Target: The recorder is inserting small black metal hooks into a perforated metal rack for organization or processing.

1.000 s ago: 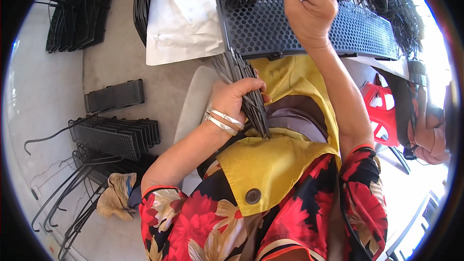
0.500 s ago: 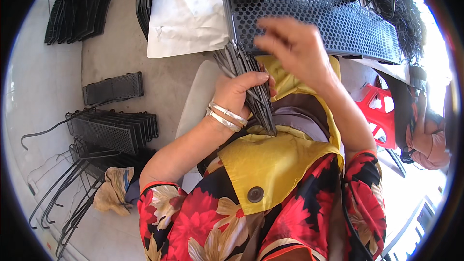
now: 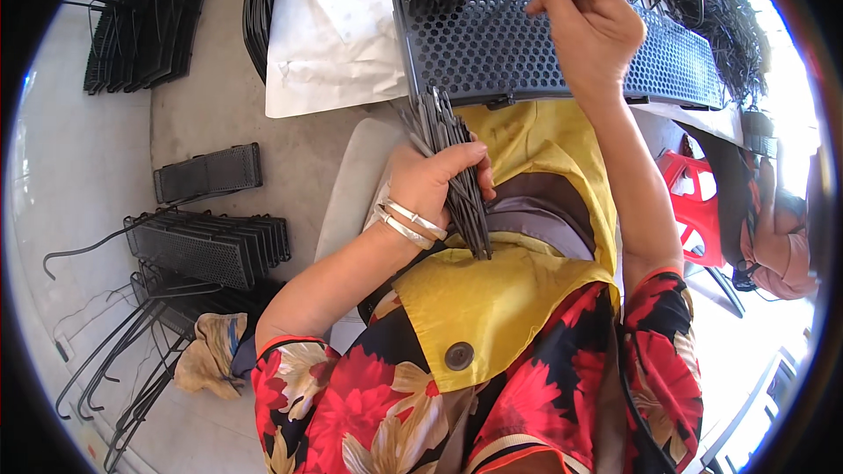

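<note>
Many strips (image 3: 470, 211) in left hand (image 3: 423, 183)

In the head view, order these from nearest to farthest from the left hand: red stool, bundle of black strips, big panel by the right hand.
1. Strips: gripped in the left hand.
2. Panel: beyond it, up and to the right.
3. Stool: farther off, at the picture's right.

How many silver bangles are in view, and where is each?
2: the first bangle sits just behind the left hand; the second bangle sits farther up the left forearm. No others show.
</note>
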